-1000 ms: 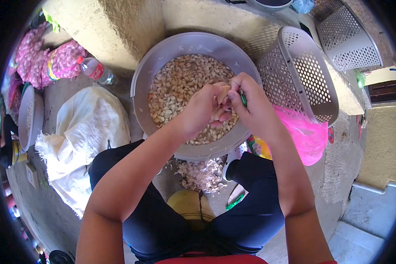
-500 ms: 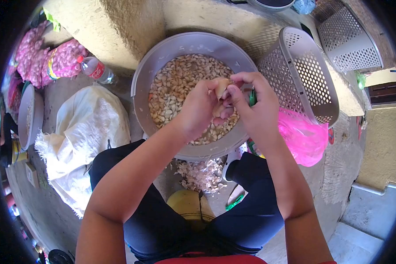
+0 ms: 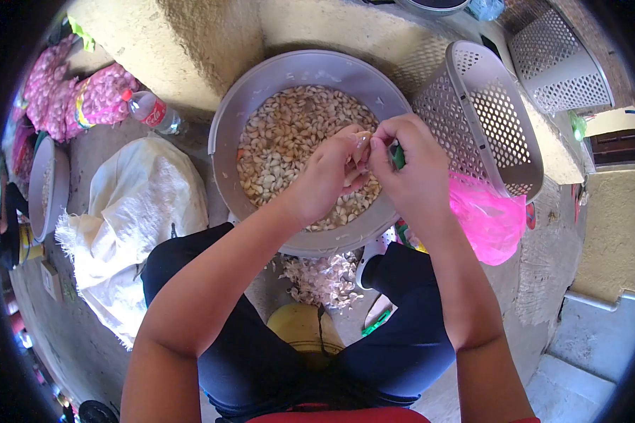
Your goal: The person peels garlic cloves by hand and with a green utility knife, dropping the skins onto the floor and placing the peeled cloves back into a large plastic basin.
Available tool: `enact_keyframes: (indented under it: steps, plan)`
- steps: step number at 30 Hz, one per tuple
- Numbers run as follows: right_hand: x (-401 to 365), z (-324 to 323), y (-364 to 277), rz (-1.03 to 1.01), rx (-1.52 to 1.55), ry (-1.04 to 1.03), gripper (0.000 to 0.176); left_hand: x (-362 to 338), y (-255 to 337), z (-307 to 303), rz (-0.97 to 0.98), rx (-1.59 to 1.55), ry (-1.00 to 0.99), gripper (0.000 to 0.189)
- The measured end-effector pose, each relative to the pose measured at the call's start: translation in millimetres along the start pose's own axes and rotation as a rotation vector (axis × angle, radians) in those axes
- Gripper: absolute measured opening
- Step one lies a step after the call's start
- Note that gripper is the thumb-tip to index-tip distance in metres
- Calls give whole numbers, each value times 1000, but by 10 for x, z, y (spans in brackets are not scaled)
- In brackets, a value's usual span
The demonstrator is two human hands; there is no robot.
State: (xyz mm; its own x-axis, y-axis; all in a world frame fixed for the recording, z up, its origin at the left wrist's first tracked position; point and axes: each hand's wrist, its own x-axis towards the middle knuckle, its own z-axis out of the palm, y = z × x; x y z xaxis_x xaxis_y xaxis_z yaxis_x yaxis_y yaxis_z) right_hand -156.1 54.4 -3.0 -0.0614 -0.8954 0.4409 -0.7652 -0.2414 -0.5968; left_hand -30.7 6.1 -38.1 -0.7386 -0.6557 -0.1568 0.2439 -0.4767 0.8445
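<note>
Above a large grey tub [image 3: 227, 180] of peeled garlic cloves [image 3: 275, 144] in water, my two hands meet. My left hand [image 3: 321, 176] is closed, pinching what looks like a garlic clove [image 3: 362, 146] between its fingertips. Against the same clove, the thumb and forefinger of my right hand [image 3: 415, 162] are pressed together. A green handle [image 3: 398, 157], perhaps of a small knife, shows under the right fingers; the rest of it is hidden. Below the tub, a heap of garlic skins [image 3: 321, 280] lies on the floor between my feet.
Right of the tub stands a tall perforated basket [image 3: 466, 120], with a pink plastic bag [image 3: 490, 218] beside it. On the left are a white sack [image 3: 137, 197], a Coca-Cola bottle [image 3: 152, 113], net bags of garlic [image 3: 106, 99] and a grey basin [image 3: 58, 187]. A wall [image 3: 212, 42] rises behind.
The fingers of both hands have closed in on the clove, and my right hand has turned slightly inward. More of the green handle now shows under the right fingers.
</note>
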Motion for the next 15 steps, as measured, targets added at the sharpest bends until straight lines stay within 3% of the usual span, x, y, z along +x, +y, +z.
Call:
enact_keyframes:
  steps: [8, 11, 15]
  plan:
    - [-14, 151, 99, -33, -66, 49, 18, -16, -37, 46, -54, -44, 68, 22]
    - [-40, 237, 61, -64, -104, 61, 18, -22, -45, 115, -17, -50, 224, 23]
    - [-60, 326, 35, -32, -76, 80, 18, 53, -130, -16, 70, -98, 227, 25]
